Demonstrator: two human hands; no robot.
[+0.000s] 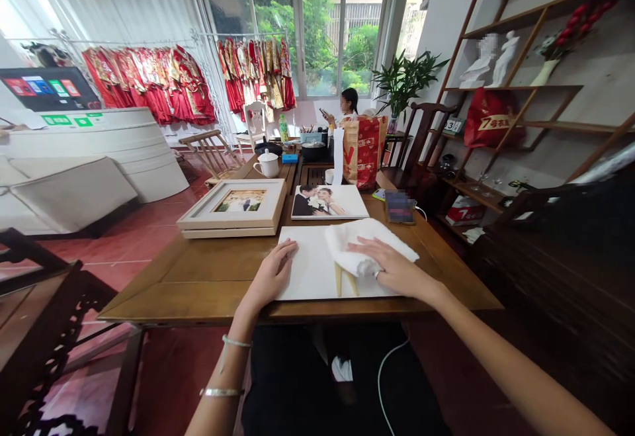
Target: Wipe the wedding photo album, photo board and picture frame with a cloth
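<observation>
A white flat board or album cover (pixel 310 270) lies on the wooden table (pixel 208 277) in front of me. My left hand (pixel 272 276) rests on its left edge, fingers stretched out and lying flat. My right hand (pixel 391 267) presses a white cloth (pixel 364 241) flat onto the board's right part, fingers extended over the cloth. Just beyond the board lies a photo album (pixel 328 202) with a wedding picture on its cover. To its left a framed photo (pixel 235 206) sits on a pale box.
A phone (pixel 399 206) with a cable lies right of the album. Farther back are a white teapot (pixel 268 163), a red gift bag (pixel 364 149) and a seated person (pixel 347 106). Shelves stand right, dark chairs left, red garments hang behind.
</observation>
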